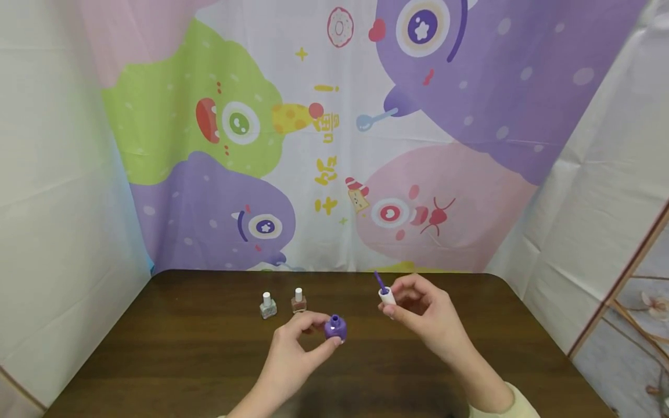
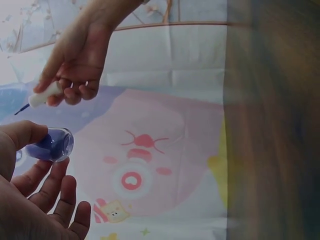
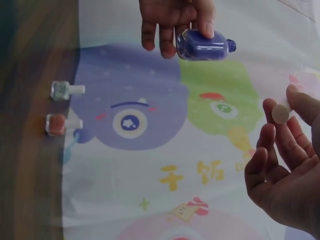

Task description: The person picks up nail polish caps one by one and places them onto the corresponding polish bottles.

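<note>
In the head view my left hand (image 1: 295, 348) holds a small purple nail polish bottle (image 1: 335, 330) between thumb and fingers, its threaded neck uncovered and pointing up. My right hand (image 1: 428, 313) pinches the white nail polish cap (image 1: 387, 296) to the right of the bottle and a little higher. From that cap a purple-coated brush (image 1: 380, 281) points upward, apart from the bottle. The left wrist view shows the bottle's clear glass base (image 2: 65, 144) towards the camera. In the right wrist view the flat end of the cap (image 3: 280, 114) faces the camera, hiding the brush.
Two closed nail polish bottles with white caps, one greyish (image 1: 268, 306) and one reddish-brown (image 1: 299, 302), stand on the dark wooden table (image 1: 209, 348) beyond my left hand. A cartoon-printed cloth (image 1: 334, 244) hangs behind the table's far edge. Pale sheets flank both sides.
</note>
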Demonstrator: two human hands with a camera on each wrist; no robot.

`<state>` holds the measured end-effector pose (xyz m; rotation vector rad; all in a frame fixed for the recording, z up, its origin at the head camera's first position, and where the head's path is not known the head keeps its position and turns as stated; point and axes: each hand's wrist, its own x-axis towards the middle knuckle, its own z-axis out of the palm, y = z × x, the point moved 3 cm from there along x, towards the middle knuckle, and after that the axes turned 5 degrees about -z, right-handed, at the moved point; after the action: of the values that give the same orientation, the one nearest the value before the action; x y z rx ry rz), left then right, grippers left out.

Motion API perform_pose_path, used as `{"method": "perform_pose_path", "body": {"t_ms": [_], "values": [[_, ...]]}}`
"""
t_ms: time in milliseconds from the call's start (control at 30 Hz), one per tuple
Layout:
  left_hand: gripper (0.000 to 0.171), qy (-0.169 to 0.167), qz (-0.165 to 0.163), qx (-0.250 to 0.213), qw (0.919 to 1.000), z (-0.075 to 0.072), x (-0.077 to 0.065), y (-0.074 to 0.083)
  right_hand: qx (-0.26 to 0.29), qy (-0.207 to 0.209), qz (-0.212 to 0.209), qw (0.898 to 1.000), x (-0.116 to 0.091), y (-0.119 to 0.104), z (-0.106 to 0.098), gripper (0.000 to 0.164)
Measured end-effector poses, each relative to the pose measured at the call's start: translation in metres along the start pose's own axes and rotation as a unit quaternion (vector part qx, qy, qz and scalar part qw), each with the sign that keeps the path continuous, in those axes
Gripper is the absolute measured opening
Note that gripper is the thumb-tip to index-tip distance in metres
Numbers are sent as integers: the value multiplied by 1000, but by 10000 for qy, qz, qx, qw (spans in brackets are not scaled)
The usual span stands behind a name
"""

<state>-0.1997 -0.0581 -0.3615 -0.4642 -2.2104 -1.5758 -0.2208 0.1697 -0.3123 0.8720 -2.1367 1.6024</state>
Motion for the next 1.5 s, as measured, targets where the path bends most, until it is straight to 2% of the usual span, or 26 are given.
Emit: {"method": "perform_pose_path", "body": {"t_ms": [167, 500, 767, 1033, 1133, 1500], "values": [[27, 51, 192, 95, 9998, 2, -5, -5, -84, -107, -38, 9999, -5, 3, 5, 24], [31, 10, 257, 290, 9992, 3, -10, -14, -301, -304, -191, 9989, -11, 11, 14, 21], [32, -58, 337, 253, 9991, 1, -14, -17, -379, -480, -251, 9978, -17, 14, 16, 18], [34, 160, 883, 448, 9950, 0, -15, -16, -598, -628, -316, 9957, -18, 12, 15, 20], [36, 190, 972, 500, 9938, -1, -15, -16, -635, -677, -316, 9952, -18, 11, 14, 19], [37, 279, 836, 605, 9943, -7, -17, -12, -698, -733, -379, 9941, -18, 9, 14, 19]]}}
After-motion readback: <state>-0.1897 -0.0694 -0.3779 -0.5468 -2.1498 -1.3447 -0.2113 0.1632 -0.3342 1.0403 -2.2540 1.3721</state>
